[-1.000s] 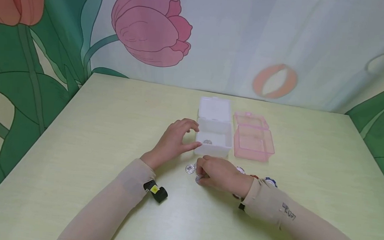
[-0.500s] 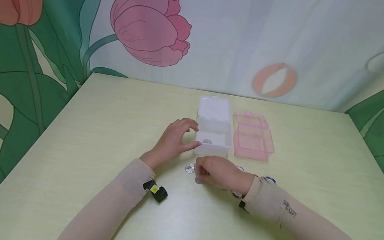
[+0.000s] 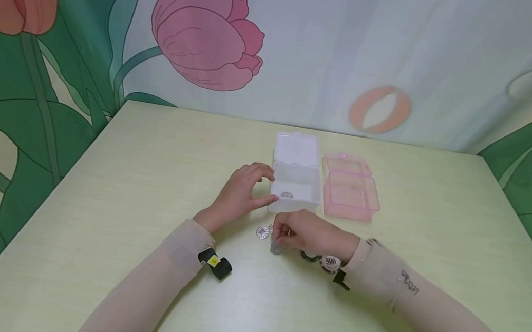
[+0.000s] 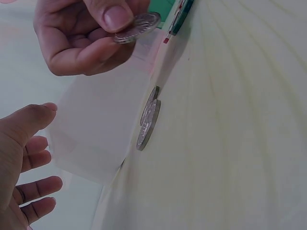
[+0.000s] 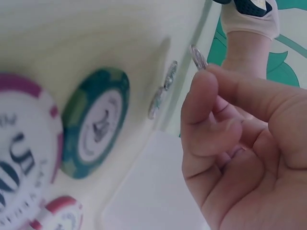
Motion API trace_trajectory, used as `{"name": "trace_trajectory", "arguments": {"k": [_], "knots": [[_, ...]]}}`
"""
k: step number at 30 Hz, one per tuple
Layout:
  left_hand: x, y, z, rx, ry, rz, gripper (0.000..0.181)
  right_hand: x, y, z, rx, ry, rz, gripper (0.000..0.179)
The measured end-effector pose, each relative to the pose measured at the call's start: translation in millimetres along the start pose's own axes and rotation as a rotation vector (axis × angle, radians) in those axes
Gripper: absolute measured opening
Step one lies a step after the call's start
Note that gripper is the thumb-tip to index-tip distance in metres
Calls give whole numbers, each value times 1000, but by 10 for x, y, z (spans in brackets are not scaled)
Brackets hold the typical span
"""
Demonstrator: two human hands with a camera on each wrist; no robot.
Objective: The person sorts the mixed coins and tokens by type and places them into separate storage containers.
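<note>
My right hand [image 3: 309, 233] pinches a silver coin [image 4: 138, 28] between thumb and forefinger, just above the table in front of the white box [image 3: 294, 207]. Beside it, a pair of similar coins [image 4: 149, 119] lie overlapping or close together on the table. Inside the box, whose lid is tipped back, a silver coin or two [image 3: 287, 195] can be seen on the floor. My left hand [image 3: 242, 192] stays at the box's left side, thumb by the front corner and fingers spread loosely along the rim; whether it touches the box is hard to tell.
An open pink box [image 3: 350, 213] stands right of the white one. Under and beside my right wrist lie poker chips: a purple-edged 500 chip [image 3: 330, 263], a green chip [image 5: 98, 124] and a red-edged chip [image 5: 62, 215]. A flowered cloth [image 3: 311, 51] hangs behind the table.
My right hand has lifted and turned slightly, raising the coin's edge in its pinch and uncovering the 500 chip and green chip below the wrist. The left hand has not moved.
</note>
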State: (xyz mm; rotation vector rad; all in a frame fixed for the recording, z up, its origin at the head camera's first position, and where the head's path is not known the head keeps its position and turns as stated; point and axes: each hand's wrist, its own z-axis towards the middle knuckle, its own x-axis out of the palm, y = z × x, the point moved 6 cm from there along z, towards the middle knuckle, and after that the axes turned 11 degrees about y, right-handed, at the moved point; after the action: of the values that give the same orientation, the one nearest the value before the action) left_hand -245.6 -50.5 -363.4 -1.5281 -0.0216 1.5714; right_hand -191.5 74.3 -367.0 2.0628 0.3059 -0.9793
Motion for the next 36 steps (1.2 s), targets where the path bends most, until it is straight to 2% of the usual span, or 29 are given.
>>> {"name": "trace_trajectory", "arguments": {"k": [10, 19, 29, 36], "knots": [[-5, -4, 5, 12, -6, 5, 35, -190, 30, -62, -6, -35, 17, 5], [-4, -1, 10, 1, 1, 5, 35, -390, -34, -108, 42, -56, 139, 4], [11, 23, 19, 4, 0, 0, 36, -558, -100, -93, 46, -115, 166, 4], [17, 25, 17, -15, 12, 0, 36, -675, -180, -67, 82, -151, 169, 5]]}}
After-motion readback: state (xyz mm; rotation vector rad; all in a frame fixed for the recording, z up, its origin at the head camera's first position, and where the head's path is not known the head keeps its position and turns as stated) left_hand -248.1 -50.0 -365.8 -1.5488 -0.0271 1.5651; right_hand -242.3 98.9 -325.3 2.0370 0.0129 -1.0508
